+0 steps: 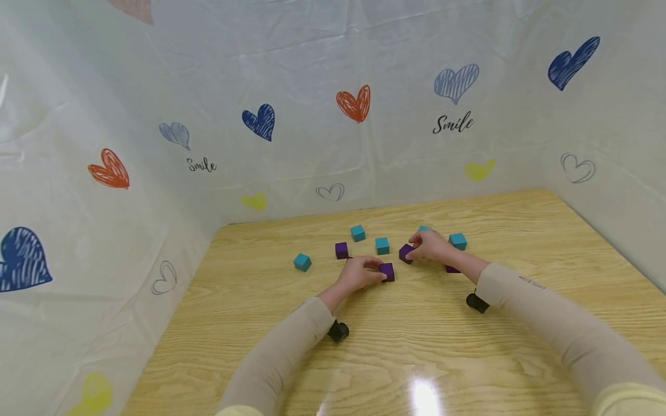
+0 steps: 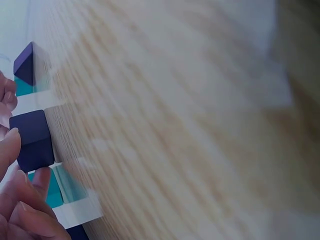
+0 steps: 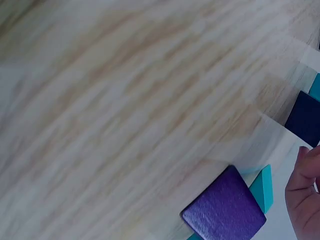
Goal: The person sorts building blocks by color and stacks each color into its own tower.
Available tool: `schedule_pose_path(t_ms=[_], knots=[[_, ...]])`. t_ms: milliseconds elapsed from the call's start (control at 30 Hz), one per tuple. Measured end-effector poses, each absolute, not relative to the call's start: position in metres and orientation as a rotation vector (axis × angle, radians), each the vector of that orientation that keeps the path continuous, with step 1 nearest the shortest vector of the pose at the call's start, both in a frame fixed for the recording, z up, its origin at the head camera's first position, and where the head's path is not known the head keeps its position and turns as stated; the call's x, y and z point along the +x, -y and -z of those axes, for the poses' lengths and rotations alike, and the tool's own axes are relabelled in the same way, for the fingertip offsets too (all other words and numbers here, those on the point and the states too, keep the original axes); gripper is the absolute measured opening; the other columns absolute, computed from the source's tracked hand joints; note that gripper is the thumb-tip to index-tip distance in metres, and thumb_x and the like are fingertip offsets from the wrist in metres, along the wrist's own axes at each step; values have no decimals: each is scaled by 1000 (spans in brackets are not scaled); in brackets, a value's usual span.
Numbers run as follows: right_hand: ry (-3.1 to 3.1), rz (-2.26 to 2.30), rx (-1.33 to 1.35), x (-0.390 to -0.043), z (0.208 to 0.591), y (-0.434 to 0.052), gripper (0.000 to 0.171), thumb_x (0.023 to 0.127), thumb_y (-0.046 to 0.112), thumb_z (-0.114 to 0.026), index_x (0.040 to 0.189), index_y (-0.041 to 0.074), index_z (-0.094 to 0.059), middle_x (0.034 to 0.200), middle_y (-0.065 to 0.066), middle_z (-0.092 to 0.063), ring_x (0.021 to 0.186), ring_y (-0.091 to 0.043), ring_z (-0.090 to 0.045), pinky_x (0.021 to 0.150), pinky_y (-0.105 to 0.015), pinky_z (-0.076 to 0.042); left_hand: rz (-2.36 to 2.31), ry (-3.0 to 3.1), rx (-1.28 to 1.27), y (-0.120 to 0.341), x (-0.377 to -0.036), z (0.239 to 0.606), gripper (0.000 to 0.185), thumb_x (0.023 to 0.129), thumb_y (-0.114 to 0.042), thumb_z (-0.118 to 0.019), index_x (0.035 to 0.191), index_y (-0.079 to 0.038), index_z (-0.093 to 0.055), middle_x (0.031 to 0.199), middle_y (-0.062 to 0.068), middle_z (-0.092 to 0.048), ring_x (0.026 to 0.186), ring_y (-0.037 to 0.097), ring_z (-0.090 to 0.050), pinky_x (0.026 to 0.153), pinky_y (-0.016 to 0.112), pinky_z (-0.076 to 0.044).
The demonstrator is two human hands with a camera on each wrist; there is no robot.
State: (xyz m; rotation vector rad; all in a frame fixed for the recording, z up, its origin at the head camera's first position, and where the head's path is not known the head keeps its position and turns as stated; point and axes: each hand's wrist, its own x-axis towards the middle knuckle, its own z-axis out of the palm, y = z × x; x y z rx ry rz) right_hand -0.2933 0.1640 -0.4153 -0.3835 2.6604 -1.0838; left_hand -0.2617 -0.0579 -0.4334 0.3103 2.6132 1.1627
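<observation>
Grip, left hand (image 1: 359, 273): a purple block (image 1: 387, 271) is pinched between thumb and fingers, confirmed in the left wrist view. Grip, right hand (image 1: 433, 245): a second purple block (image 1: 406, 253) is pinched at its side, between one and two o'clock from the first and just apart from it; this one is seen turned at an angle. Whether either block is lifted off the wooden table (image 1: 406, 358) cannot be told.

Near surroundings, clock read from the left hand's block: a teal block (image 1: 382, 245) is seen at twelve, another teal block (image 1: 357, 233) near eleven, a third purple block (image 1: 341, 250) near ten, and an outlying teal block (image 1: 302, 262) at nine.

Clock read from the right hand's block: a partly covered teal block (image 1: 424, 227) is found near one, a further teal block (image 1: 457, 241) just short of three, and a fourth purple block (image 1: 452, 269) past three, partly hidden by the wrist.

Outermost: beige sleeves (image 1: 288, 346) are worn; the table is backed by a white sheet (image 1: 395, 156) printed with hearts.
</observation>
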Motion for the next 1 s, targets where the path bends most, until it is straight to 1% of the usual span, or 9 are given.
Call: schedule_pose_path(t_ms=[100, 267, 367, 533, 667, 767, 900, 1000], knots=[[-2660, 1114, -365, -294, 418, -162, 49, 82, 16, -68, 118, -13, -50, 107, -25, -56, 77, -22, -58, 67, -30, -48, -1156, -2619, 305, 58, -262, 433, 34, 79, -28, -72, 110, -16, -66, 107, -3, -65, 90, 9, -55, 66, 19, -44], [-2668, 1108, -335, -293, 419, -160, 45, 82, 15, -68, 115, -11, -52, 99, -21, -59, 70, -18, -54, 60, -26, -45, -1165, -2604, 294, 58, -263, 433, 33, 79, -28, -72, 110, -16, -66, 107, -2, -64, 86, 10, -54, 61, 19, -43], [-2670, 1107, -342, -292, 420, -160, 43, 81, 14, -68, 114, -11, -54, 100, -21, -59, 72, -19, -55, 61, -26, -45, -1165, -2601, 291, 58, -262, 433, 33, 79, -28, -72, 110, -16, -66, 107, -2, -64, 82, 10, -53, 58, 19, -42], [-2645, 1109, -367, -287, 419, -159, 40, 81, 12, -69, 113, -8, -57, 103, -21, -59, 85, -24, -55, 69, -29, -46, -1158, -2603, 295, 58, -261, 433, 33, 79, -28, -72, 109, -16, -66, 106, -2, -65, 78, 9, -53, 56, 20, -42], [-2585, 1126, -369, -284, 419, -159, 41, 81, 10, -69, 116, -6, -57, 108, -21, -58, 93, -27, -54, 74, -32, -46, -1170, -2596, 297, 58, -262, 433, 34, 78, -28, -73, 109, -16, -66, 105, -2, -65, 77, 9, -53, 55, 20, -43], [-2537, 1147, -361, -281, 419, -158, 40, 80, 8, -69, 117, -4, -58, 108, -19, -58, 94, -26, -52, 75, -31, -45, -1186, -2586, 293, 58, -262, 434, 33, 78, -28, -73, 109, -16, -66, 104, -2, -65, 76, 9, -53, 54, 21, -43], [-2480, 1181, -393, -278, 419, -157, 40, 78, 5, -69, 116, -5, -58, 108, -19, -59, 92, -24, -52, 74, -28, -44, -1191, -2582, 288, 59, -262, 436, 33, 78, -27, -73, 108, -16, -66, 104, -2, -65, 75, 9, -53, 54, 21, -43], [-2455, 1207, -370, -277, 420, -156, 42, 77, 4, -70, 116, -5, -59, 109, -19, -60, 91, -23, -51, 72, -27, -44, -1199, -2577, 283, 59, -262, 436, 32, 78, -27, -73, 108, -16, -66, 104, -2, -65, 73, 9, -53, 54, 21, -43]])
